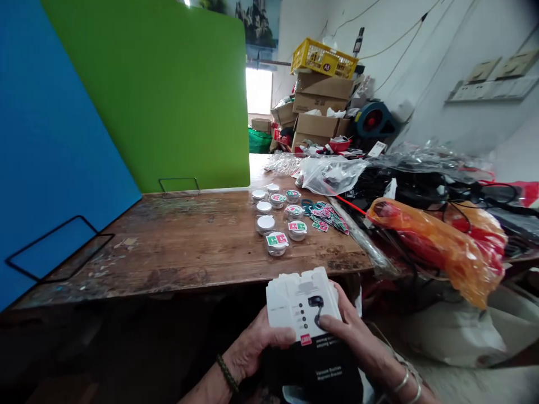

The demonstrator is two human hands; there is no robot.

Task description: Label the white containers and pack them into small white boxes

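Note:
Below the table's front edge, both hands hold a stack of flattened cardboard boxes, white at the top and black lower down, printed with a phone bracket. My left hand is closed on the stack's left side, thumb across the front. My right hand grips the right side, its thumb pressed on the printed picture. On the table beyond stand several small round clear-sided pieces; some have plain white tops, others carry red-and-green stickers. Beside them lies a pile of loose stickers, with a dark teal-handled item partly under it.
The wooden table bears a green panel and a blue panel on wire stands. Plastic bags, black items and an orange bag crowd the right side. Cardboard boxes and a yellow crate are stacked behind.

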